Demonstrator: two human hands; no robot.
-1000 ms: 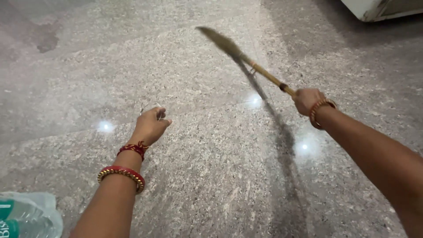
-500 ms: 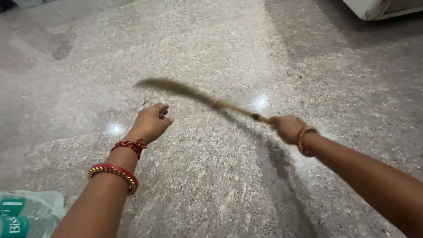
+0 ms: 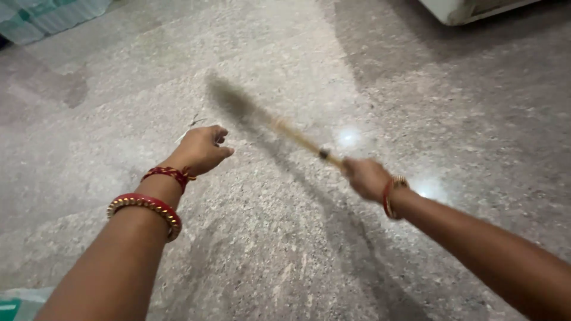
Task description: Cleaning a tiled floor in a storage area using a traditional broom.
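Note:
My right hand (image 3: 364, 177) grips the thin wooden handle of a broom (image 3: 279, 126), which is blurred with motion. Its dark bristle end (image 3: 229, 98) points up and left over the speckled grey stone floor (image 3: 279, 238). My left hand (image 3: 201, 150) hovers in the middle left with the fingers curled; a thin pale wisp shows just above its knuckles, and I cannot tell whether the hand holds it. Red and gold bangles ring both wrists.
A white appliance or cabinet base (image 3: 470, 9) stands at the top right. Clear plastic packs (image 3: 47, 15) lie at the top left. A bit of plastic bag (image 3: 18, 300) shows at the bottom left corner. Ceiling lights glint off the floor.
The broom has swung from upper right across to the left, then back up a little. My right hand moved left and lower. My left hand stayed almost still.

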